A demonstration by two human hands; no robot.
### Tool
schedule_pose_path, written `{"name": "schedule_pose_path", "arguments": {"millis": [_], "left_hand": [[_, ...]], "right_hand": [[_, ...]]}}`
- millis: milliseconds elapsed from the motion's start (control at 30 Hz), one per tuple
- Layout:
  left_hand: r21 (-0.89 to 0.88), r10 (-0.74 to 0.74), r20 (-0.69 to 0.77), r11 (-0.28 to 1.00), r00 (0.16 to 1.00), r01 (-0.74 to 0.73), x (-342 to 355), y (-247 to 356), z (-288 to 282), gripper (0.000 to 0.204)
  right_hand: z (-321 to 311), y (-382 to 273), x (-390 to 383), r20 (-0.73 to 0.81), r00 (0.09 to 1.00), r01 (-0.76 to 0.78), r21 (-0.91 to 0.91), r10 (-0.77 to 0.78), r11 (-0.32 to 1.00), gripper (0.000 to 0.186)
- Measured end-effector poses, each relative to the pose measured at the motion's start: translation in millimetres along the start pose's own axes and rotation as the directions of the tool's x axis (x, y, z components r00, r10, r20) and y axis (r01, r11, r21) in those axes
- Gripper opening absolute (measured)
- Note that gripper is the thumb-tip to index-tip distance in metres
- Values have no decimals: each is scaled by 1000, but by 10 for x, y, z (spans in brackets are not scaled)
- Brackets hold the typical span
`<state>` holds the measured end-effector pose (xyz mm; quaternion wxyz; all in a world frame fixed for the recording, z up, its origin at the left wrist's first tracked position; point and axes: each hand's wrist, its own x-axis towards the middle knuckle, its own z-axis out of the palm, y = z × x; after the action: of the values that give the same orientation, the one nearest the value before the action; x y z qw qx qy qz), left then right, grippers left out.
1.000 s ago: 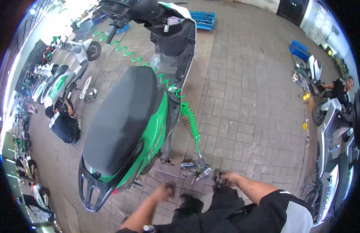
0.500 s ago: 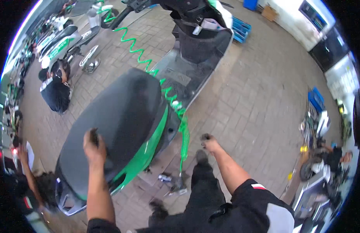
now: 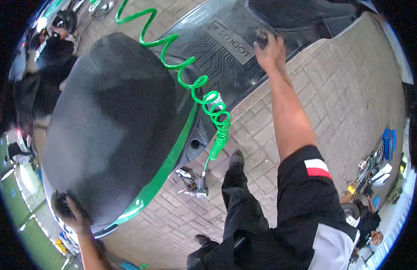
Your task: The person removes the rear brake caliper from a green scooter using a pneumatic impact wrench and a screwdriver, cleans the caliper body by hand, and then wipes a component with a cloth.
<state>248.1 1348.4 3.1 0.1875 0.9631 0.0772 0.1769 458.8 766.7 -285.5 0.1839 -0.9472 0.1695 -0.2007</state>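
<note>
A scooter stands in front of me, with a black seat [image 3: 114, 126], a green side panel [image 3: 156, 180] and a dark footboard [image 3: 217, 58]. My left hand [image 3: 75, 218] is at the rear end of the seat, its fingers bent and dark. My right hand [image 3: 272, 51] reaches to the footboard, fingers curled round something dark; I cannot make out what it is. A green coiled air hose [image 3: 186, 74] runs across between seat and footboard. At its lower end is a metal air tool [image 3: 200, 185], beside the scooter's side and low over the paving.
My shoe [image 3: 236, 159] stands on the brick paving [image 3: 343, 94]. Other people crouch at the upper left [image 3: 55, 49] and lower right [image 3: 369, 220]. A blue crate [image 3: 389, 143] and assorted parts lie along the right side.
I have come closer over the scooter. My left hand has shifted from above the seat to its rear end. My right hand has gone forward from above the paving to the footboard.
</note>
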Motion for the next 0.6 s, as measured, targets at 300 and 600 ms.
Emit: {"name": "schedule_pose_path", "arguments": {"millis": [300, 600], "left_hand": [[-40, 59, 1, 998, 998, -59, -46, -71, -68, 37], [3, 77, 39, 997, 996, -77, -102, 19, -8, 35]], "right_hand": [[-281, -924, -1296, 546, 602, 540, 259, -582, 801, 55], [-380, -662, -1183, 603, 767, 214, 86, -222, 973, 42]]}}
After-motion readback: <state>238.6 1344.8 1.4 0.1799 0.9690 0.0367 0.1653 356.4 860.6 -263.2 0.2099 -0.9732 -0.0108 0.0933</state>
